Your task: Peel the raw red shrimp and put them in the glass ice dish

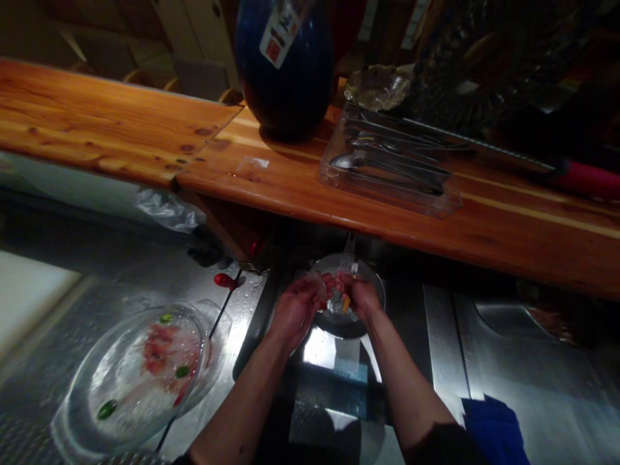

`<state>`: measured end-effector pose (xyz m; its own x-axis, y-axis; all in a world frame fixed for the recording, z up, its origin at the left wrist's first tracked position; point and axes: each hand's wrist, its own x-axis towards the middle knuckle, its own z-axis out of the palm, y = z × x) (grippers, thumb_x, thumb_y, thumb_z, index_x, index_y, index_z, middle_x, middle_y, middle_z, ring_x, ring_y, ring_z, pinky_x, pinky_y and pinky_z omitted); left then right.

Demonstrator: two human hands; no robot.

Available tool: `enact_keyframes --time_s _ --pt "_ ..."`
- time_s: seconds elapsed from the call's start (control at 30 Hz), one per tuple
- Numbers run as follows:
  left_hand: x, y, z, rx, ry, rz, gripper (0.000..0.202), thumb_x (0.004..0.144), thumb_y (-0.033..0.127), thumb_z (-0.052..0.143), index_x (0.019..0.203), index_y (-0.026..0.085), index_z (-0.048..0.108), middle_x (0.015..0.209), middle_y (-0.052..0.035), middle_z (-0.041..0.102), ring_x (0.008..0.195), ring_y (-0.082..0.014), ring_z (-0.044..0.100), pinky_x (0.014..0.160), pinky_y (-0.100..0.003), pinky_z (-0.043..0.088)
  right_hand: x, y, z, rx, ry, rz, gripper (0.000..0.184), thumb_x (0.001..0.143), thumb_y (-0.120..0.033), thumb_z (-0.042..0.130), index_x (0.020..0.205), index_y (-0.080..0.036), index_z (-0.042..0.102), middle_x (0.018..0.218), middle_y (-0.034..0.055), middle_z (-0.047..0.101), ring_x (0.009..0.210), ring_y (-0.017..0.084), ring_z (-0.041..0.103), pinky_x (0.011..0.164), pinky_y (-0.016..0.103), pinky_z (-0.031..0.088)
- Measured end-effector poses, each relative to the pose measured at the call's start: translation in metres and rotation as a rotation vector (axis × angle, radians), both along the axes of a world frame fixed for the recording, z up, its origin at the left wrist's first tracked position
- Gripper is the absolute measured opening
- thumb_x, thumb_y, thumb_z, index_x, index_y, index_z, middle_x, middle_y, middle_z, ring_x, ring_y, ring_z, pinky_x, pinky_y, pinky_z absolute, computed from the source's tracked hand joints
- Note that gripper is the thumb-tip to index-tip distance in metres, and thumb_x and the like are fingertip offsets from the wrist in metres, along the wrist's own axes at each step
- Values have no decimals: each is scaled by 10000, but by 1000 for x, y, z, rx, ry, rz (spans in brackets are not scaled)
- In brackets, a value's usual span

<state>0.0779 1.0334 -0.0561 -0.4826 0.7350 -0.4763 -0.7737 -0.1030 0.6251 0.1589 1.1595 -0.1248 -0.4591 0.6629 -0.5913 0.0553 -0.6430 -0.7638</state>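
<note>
Both my hands are together over the sink, above a round metal bowl [372, 284]. My left hand [295, 307] is cupped with fingers curled round something pale and wet that I cannot name. My right hand [361, 297] is closed in a pinch on a small orange piece [345, 302]. Water seems to run over the fingers from a tap above them. The sink basin [334, 387] lies below my forearms.
A glass oval dish [135, 374] with pink pieces and green bits sits on the steel counter at left. On the wooden shelf [121, 129] stand a dark blue vase [285, 64] and a clear cutlery tray [387, 161]. A blue cloth [494, 429] lies at right.
</note>
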Motion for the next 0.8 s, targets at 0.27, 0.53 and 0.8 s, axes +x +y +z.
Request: enact_keyframes --time_s 0.27,0.53,0.8 --pt "5 2 1 46 3 4 483 508 -75 582 921 143 706 1032 -79 722 1045 -236 646 876 -295 503 69 -91 46 865 -302 218 462 934 -312 417 1373 -188 488 876 67 688 742 200 644 673 333 541" --pt "12 8 13 51 15 29 209 706 53 643 895 107 715 1037 -126 711 1006 -243 661 860 -316 520 88 -112 63 1319 -392 473 572 900 -105 298 1461 -171 385 873 102 680 724 225 650 656 367 577" --pt "15 11 13 58 19 31 208 728 49 667 922 111 708 1068 -131 705 986 -226 671 848 -300 524 90 -112 58 1356 -449 476 573 904 -94 288 1471 -138 361 819 101 671 705 227 639 651 360 587"
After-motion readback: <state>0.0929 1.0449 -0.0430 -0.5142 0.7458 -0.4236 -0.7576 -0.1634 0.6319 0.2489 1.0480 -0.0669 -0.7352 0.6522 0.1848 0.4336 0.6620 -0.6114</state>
